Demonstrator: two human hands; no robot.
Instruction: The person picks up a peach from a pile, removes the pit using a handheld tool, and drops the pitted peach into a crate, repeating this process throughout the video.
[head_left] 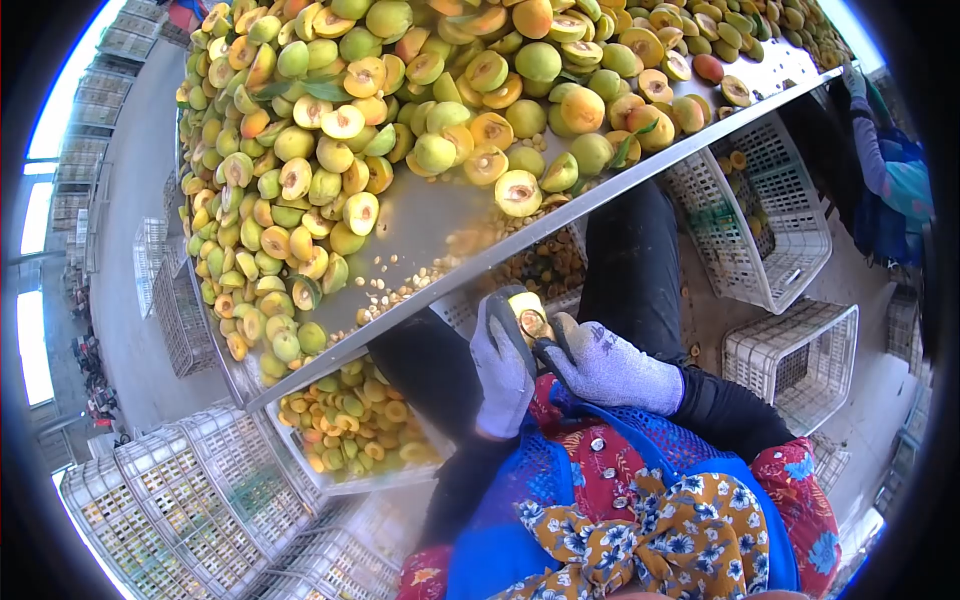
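Observation:
In front of my lap, both gloved hands meet at a halved apricot, its cut face turned up with a brown centre showing. My left hand is closed around its left side, the grey-coated fingers pointing away from me. On the other side, my right hand is closed, with thumb and fingertips pressed at the brown centre. Whether a small tool is between the right fingers cannot be made out. Just beyond my hands runs the metal edge of the sorting table, with pale pits scattered along it.
Many whole and halved apricots are heaped on the table. Below it stand a crate of apricot halves and white plastic crates at left. More crates stand at right, near another person.

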